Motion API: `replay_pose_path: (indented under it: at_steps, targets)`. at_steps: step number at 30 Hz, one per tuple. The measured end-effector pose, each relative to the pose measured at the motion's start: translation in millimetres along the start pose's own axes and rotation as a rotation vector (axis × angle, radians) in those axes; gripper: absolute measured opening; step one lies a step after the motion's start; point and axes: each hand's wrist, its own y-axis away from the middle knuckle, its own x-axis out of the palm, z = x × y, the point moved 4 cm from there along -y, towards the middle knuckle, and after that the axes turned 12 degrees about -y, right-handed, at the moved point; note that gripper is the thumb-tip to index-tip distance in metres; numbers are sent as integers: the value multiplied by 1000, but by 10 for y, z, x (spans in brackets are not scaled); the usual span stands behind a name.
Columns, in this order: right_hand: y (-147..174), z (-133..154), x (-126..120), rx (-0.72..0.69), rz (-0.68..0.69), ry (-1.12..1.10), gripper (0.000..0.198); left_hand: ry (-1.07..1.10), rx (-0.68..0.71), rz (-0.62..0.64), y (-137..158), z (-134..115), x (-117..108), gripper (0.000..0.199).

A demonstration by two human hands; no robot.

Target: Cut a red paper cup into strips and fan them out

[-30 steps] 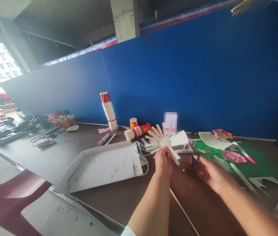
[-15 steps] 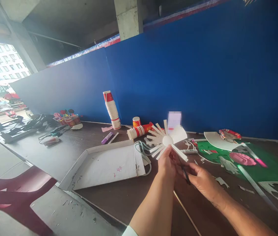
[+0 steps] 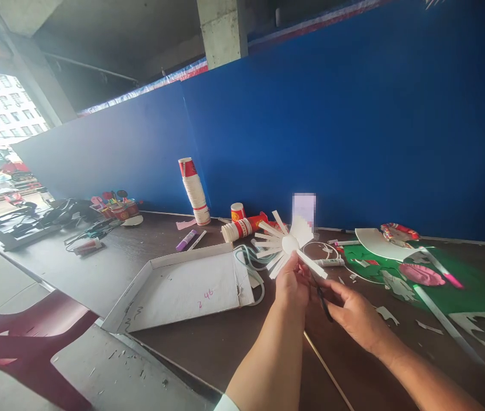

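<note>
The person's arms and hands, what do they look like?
Left hand and right hand are both bare, without gloves. A pale, plain sleeve edge shows on the left arm, at the picture's bottom; no sleeve or watch shows on the right arm.

From my end I see a white cut-up paper piece (image 3: 291, 245), with a round flat centre and narrow strips fanning out like spokes, mostly to the left and below. At the upper right is one broad panel (image 3: 302, 230), and a single long strip (image 3: 313, 266) points down to the right. My left hand (image 3: 290, 284) pinches it just below the centre. In my right hand (image 3: 349, 308) I have dark-handled scissors (image 3: 324, 305), angled up and left; I can't make out whether the blades touch the paper.
</note>
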Motion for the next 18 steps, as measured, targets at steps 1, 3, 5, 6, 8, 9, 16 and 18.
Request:
replay_pose_path:
  at_steps: [1, 3, 5, 6, 8, 9, 16, 18]
  targets:
    - [-2, -9, -2, 2, -3, 10, 43, 34, -34, 46, -4, 16, 15, 10]
    - [-5, -22, -9, 11, -15, 43, 44, 68, -68, 90, -8, 34, 27, 11]
    - [-4, -17, -17, 10, -25, 71, 45, 76, -74, 101, -5, 40, 28, 12]
    - [-1, -6, -20, 9, -29, 82, 45, 78, -74, 109, -1, 40, 31, 13]
    - [7, 25, -25, 3, -38, 100, 44, 80, -67, 118, 9, 34, 35, 15]
    - [11, 42, -27, -1, -43, 110, 43, 80, -65, 121, 13, 31, 37, 16]
    - [28, 71, -30, 3, -50, 141, 41, 86, -78, 84, 29, 15, 24, 16]
    - [27, 56, -29, 17, -48, 153, 42, 68, -67, 70, 34, 9, 23, 15]
